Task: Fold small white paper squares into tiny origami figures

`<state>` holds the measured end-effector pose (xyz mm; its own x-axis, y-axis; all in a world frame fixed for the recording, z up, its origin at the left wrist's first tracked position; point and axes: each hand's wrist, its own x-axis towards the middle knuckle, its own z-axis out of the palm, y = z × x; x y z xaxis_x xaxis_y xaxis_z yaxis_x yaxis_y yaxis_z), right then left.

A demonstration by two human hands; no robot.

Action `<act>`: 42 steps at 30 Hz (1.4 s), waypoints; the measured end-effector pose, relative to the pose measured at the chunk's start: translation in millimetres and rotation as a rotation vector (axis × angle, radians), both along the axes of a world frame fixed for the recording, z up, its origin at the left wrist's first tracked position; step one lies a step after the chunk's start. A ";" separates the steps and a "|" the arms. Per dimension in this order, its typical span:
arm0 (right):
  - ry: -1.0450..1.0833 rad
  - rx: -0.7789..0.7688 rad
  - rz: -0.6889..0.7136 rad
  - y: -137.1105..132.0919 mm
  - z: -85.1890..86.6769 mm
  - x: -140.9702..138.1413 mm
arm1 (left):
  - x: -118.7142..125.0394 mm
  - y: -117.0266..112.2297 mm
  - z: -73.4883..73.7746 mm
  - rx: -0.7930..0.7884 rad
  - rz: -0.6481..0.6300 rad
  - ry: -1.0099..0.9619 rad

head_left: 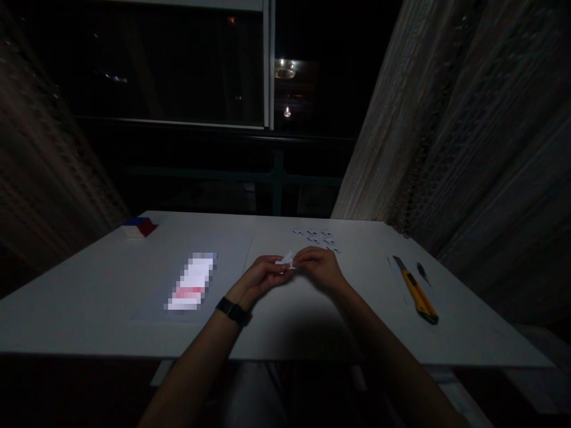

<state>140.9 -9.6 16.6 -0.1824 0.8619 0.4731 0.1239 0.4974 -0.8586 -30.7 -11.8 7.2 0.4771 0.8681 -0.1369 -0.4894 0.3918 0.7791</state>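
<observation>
Both my hands meet above the middle of a white table [276, 315]. Between them is a small piece of white paper [286, 260], which looks folded. My left hand [263, 274], with a dark watch [232, 310] on its wrist, is closed on the paper's left and lower side. The fingertips of my right hand [322, 267] pinch its right edge. Just beyond my right hand lie several small white paper pieces [313, 233] with dark marks, set in short rows. The dim light hides finer detail of the folds.
To the left, a lit phone [191, 282] with a blurred screen lies on a paper sheet [149, 309]. A red, blue and white block [137, 227] stands at the back left. A yellow utility knife [418, 294] and a small dark pointed object [423, 272] lie right. Curtains [383, 119] hang behind.
</observation>
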 end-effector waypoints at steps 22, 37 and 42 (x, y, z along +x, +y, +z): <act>-0.220 0.204 0.044 -10.8 12.2 4.2 | -1.2 -1.3 1.8 -0.017 -0.082 -0.093; -0.362 0.650 -0.133 -22.5 -3.9 13.8 | 6.4 -7.1 4.3 0.071 -0.109 -0.050; -0.341 0.645 -0.166 -19.6 -12.8 11.0 | 13.5 -8.8 3.6 0.135 0.033 0.172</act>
<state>151.9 -29.2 3.8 -0.3010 0.4611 0.8347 0.4483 0.8410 -0.3029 -17.2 -20.6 10.8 0.4276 0.8989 -0.0952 -0.3556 0.2641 0.8965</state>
